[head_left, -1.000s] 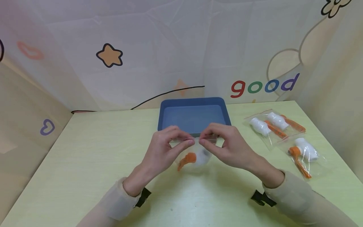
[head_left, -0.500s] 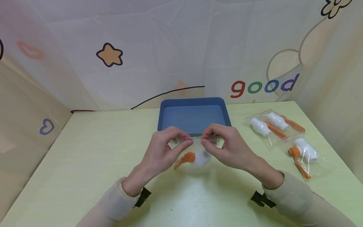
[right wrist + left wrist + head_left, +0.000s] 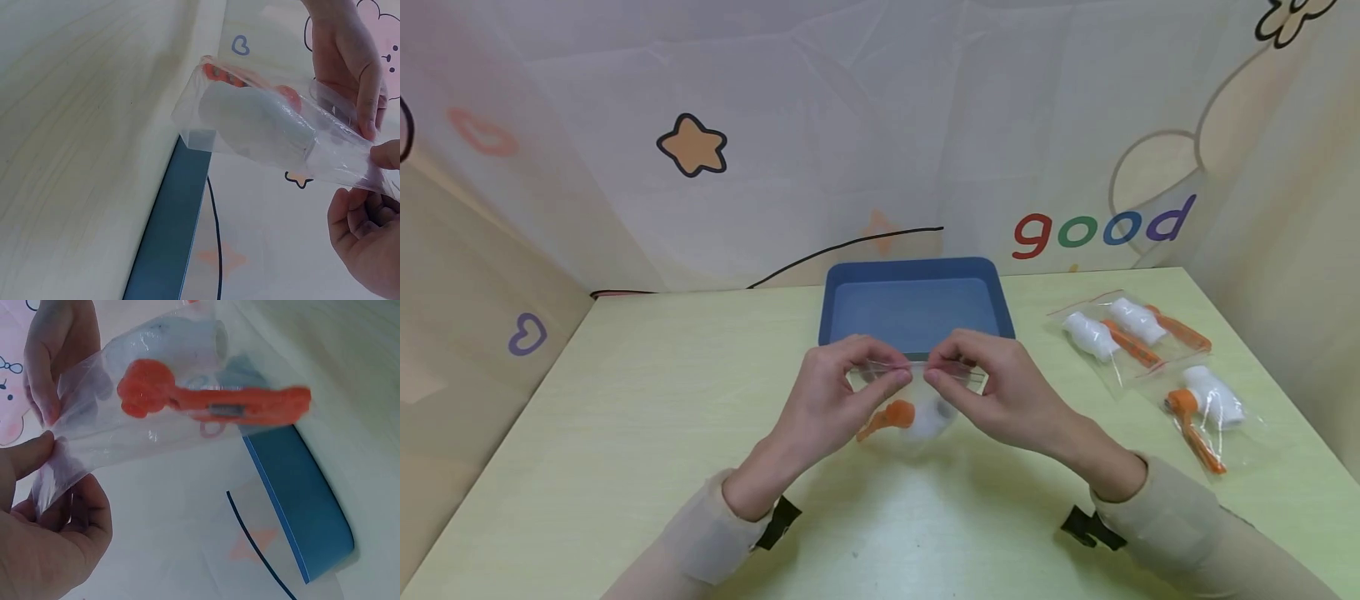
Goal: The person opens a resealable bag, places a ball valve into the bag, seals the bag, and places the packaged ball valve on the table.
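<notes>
My left hand (image 3: 831, 392) pinches the top edge of a clear plastic bag (image 3: 153, 440) between thumb and fingers. Close beside it, my right hand (image 3: 1000, 387) pinches the same edge, the two sets of fingertips only a small gap apart. The bag hangs above the table, in front of the blue tray. Inside it are an orange piece (image 3: 240, 405) with a rounded head and a long handle, and a white bottle-shaped piece (image 3: 256, 122). In the head view the fingers hide parts of the bag's top edge.
The blue tray (image 3: 917, 308) stands at the back middle of the table (image 3: 625, 433). On the right lie more clear bags: a two-set bag (image 3: 1131, 367) with white and orange pieces, and nearer, a one-set bag (image 3: 1243, 442). A printed curtain (image 3: 820, 150) borders the table behind.
My right fingertips slide slightly outward, then back toward the left ones along the bag's edge. The bag's lower part, with its contents, swings a little up and left.
</notes>
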Available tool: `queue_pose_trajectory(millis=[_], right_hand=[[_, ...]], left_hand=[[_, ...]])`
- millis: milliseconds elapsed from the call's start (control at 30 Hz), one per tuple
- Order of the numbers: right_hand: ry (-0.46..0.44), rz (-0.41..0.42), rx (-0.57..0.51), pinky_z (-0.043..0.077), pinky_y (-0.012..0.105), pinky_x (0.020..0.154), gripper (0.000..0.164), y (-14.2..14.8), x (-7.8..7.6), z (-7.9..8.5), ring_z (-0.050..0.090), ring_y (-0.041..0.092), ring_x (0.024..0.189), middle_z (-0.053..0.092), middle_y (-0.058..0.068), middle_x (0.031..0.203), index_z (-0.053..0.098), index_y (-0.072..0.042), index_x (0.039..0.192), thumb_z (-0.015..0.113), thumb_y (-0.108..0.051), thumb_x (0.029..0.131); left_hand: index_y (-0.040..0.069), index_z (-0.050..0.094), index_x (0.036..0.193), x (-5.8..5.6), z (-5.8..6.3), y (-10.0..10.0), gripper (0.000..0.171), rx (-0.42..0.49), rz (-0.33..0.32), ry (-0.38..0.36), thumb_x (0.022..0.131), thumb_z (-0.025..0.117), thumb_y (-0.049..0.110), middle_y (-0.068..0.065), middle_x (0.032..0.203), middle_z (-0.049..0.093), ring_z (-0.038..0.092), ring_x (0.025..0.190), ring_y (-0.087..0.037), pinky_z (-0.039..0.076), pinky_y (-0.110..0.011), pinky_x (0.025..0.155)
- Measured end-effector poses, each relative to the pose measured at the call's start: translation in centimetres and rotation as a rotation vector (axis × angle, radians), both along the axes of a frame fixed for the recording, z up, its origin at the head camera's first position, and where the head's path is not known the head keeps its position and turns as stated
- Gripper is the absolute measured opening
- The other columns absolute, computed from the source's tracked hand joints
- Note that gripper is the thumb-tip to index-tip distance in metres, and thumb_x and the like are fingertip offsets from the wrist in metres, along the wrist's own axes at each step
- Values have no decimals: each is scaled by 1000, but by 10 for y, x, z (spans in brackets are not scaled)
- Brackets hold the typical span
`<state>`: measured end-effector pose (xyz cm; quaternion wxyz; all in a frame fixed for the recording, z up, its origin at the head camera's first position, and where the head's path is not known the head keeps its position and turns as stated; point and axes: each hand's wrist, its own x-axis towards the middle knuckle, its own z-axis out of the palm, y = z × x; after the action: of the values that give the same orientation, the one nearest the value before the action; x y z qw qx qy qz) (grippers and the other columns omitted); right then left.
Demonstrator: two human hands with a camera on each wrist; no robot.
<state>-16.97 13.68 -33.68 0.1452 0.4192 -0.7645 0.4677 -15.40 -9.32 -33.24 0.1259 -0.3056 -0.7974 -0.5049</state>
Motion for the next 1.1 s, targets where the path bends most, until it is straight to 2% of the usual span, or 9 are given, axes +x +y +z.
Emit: queue_pose_trajectory(millis=[300,567,833,933,1100], right_hand=[[30,5,12,50,28,66,22,1,0,-2,56,12,76,63,-7,86,70,-12,97,73,8,88],[1,9,17,52,31,67,20,2,0,-2,57,12,77,64,-8,87,71,-14,97,74,5,89],[40,25,22,46,28,63,19,0,0,0,53,12,74,60,-8,82,71,-13,97,73,5,90],[46,15,16,48,28,64,20,0,0,0,54,12,74,61,-8,83,71,-13,97,74,5,89],[-20,-30,1,54,27,69,19,5,-1,0,61,11,77,68,-7,90,72,-12,100,76,3,89]], left_hand=[[7,75,97,-1,2,2,5,-76,-31,44,93,78,9,6,90,71,65,82,-6,56,-37,71],[4,73,95,0,-1,5,7,-84,-42,96,97,72,11,2,88,70,63,81,-11,53,-35,68],[7,71,93,1,-1,7,4,-78,-50,108,96,71,4,4,85,67,60,79,-10,49,-30,68],[6,71,94,0,-1,8,3,-76,-54,122,96,69,4,3,86,68,61,79,-10,51,-30,68],[3,70,97,-1,-3,7,3,-58,-58,128,98,68,5,-1,89,69,64,77,-11,54,-29,66]])
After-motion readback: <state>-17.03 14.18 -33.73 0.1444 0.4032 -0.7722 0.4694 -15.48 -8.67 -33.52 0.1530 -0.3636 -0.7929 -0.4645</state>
